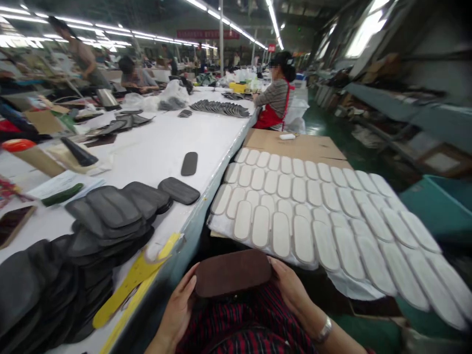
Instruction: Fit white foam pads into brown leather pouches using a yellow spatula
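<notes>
So the thing to look at here is the dark brown rounded panel (pixel 233 273), held up right in front of the person's body, between the two hands. Its long axis runs pretty much side to side, from about 9 o'clock to 3 o'clock, with the 3 o'clock end tipped slightly farther away. The left hand (pixel 180 300) is gripping the 9 o'clock end and the right hand (pixel 289 285) has the 3 o'clock end, so honestly neither one is nearer, they're both touching it. Can't tell how the fingers sit underneath, since the panel and the angle hide them. Going by the clock from the panel, the rows of pale oval pads (pixel 281 233) lie around 1 to 2 o'clock, so the right hand is the closer one to those. The heap of dark grey pads (pixel 110 206) is over at 9 to 10 o'clock on the white worktable (pixel 155 142), on the left hand's side, with a yellow perforated strip (pixel 129 282) lying nearer, around 9. One loose grey pad (pixel 189 163) sits by itself at 11, and a co-worker in a red apron (pixel 271 115) is way up past 12.
</notes>
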The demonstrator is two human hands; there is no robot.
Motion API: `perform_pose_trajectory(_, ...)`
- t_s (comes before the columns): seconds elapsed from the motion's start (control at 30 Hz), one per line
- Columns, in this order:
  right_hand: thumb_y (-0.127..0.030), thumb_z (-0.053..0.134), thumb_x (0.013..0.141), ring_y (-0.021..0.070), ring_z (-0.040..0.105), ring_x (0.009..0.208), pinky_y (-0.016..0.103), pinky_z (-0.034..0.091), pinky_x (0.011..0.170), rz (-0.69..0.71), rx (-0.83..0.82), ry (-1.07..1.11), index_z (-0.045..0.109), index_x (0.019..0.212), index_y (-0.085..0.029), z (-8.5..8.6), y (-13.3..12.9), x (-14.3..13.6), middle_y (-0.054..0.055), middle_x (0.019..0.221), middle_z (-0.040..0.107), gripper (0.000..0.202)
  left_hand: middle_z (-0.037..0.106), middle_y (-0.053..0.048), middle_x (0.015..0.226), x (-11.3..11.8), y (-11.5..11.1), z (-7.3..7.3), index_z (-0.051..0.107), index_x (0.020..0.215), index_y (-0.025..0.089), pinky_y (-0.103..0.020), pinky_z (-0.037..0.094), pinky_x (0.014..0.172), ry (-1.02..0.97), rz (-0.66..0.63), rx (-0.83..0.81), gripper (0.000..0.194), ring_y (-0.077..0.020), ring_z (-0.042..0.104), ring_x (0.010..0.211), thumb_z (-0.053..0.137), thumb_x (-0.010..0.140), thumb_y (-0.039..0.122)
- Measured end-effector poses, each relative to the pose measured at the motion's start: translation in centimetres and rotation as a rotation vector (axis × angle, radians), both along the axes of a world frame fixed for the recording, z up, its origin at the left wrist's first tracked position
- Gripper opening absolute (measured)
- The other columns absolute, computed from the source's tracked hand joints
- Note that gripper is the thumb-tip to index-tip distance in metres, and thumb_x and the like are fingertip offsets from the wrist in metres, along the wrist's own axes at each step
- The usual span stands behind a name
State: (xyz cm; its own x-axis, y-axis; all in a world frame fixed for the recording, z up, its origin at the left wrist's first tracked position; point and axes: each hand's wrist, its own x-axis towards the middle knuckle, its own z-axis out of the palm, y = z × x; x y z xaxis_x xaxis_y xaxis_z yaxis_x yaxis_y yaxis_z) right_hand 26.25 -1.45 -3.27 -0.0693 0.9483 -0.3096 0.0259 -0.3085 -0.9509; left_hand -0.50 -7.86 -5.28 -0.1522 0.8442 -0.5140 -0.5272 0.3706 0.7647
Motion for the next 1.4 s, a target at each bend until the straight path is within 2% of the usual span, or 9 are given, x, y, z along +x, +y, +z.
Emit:
perform_pose_trajectory(0.2,-0.047,0.048,0.083,0.0235,0.061,0.097,0.039,0.046,0.086,0.002,-0.094,0.224,0.064,0.106,-0.02,-1.3,0.2,0.2,0.007,0.103,0.067,0.039,0.056,-0.006,0.126,-2.4,0.8,-0.3,0.047,0.126,0.022,-0.043,0.04,0.101,0.331,-0.192,-0.061,0.052,-0.026,0.047,0.12,0.05,0.081,0.048)
perform_pose_trajectory(0.27,-0.048,0.047,0.084,0.0226,0.061,0.096,0.038,0.045,0.088,0.003,-0.095,0.214,0.064,0.107,-0.02,-1.6,0.2,0.5,0.006,0.101,0.067,0.04,0.05,-0.008,0.132,-2.0,1.5,0.1,0.046,0.127,0.02,-0.046,0.031,0.106,0.632,-0.264,0.013,0.052,-0.0259,0.04,0.126,0.041,0.084,0.05)
perform_pose_trajectory(0.4,-0.047,0.047,0.085,0.0215,0.057,0.103,0.037,0.039,0.095,0.011,-0.076,0.143,0.066,0.103,-0.02,-1.5,0.5,1.2,0.005,0.106,0.065,0.038,0.034,-0.011,0.143,2.4,4.3,1.5,0.035,0.135,0.019,-0.051,0.011,0.111,1.514,-0.471,0.479,0.061,-0.0267,0.026,0.133,0.045,0.082,0.049)
perform_pose_trajectory(0.5,-0.045,0.045,0.086,0.02,0.054,0.108,0.037,0.036,0.098,0.041,-0.102,0.263,0.064,0.108,-0.023,-1.3,0.7,1.4,0.004,0.111,0.063,0.037,0.034,-0.015,0.143,6.9,6.6,1.7,0.025,0.14,0.014,-0.049,0.012,0.11,1.791,-0.719,0.829,0.082,-0.0289,0.028,0.132,0.049,0.076,0.059)
perform_pose_trajectory(0.63,-0.045,0.044,0.087,0.0194,0.051,0.113,0.038,0.034,0.1,0.047,-0.175,0.421,0.06,0.115,-0.025,-1.5,0.7,1.3,0.003,0.117,0.06,0.037,0.037,-0.016,0.14,10.2,7.9,1.2,0.026,0.139,0.011,-0.048,0.017,0.106,1.888,-0.855,0.886,0.09,-0.0313,0.036,0.126,0.042,0.072,0.07)
perform_pose_trajectory(0.83,-0.047,0.045,0.087,0.019,0.05,0.114,0.038,0.031,0.102,0.15,-0.177,0.477,0.056,0.12,-0.022,-1.8,1.7,1.5,0.005,0.121,0.057,0.043,0.04,-0.014,0.139,10.5,7.9,1.1,0.028,0.139,0.014,-0.046,0.023,0.103,1.902,-0.894,0.822,0.083,-0.0299,0.04,0.121,0.041,0.076,0.066)
perform_pose_trajectory(1.07,-0.052,0.037,0.088,0.0193,0.056,0.105,0.039,0.034,0.1,0.292,-0.022,0.164,0.059,0.117,-0.026,-1.4,3.3,2.4,0.001,0.111,0.063,0.045,0.039,-0.014,0.14,11.6,8.1,1.2,0.03,0.138,0.015,-0.052,0.024,0.1,1.915,-0.933,0.699,0.079,-0.0333,0.041,0.118,0.045,0.076,0.061)
perform_pose_trajectory(1.2,-0.049,0.037,0.089,0.0201,0.055,0.105,0.038,0.036,0.099,0.213,0.011,0.068,0.062,0.113,-0.025,-1.7,2.8,2.1,0.003,0.11,0.064,0.042,0.036,-0.017,0.141,12.2,7.7,1.2,0.029,0.138,0.012,-0.057,0.019,0.103,1.921,-0.894,0.721,0.082,-0.0361,0.036,0.124,0.047,0.075,0.062)
perform_pose_trajectory(1.4,-0.048,0.038,0.089,0.0204,0.052,0.112,0.04,0.039,0.096,-0.038,-0.297,0.474,0.06,0.113,-0.022,-2.9,0.3,2.0,0.007,0.119,0.059,0.043,0.027,-0.02,0.144,13.2,6.0,0.8,0.022,0.14,0.007,-0.055,0.017,0.107,1.986,-0.831,0.735,0.077,-0.0336,0.022,0.133,0.047,0.081,0.05)
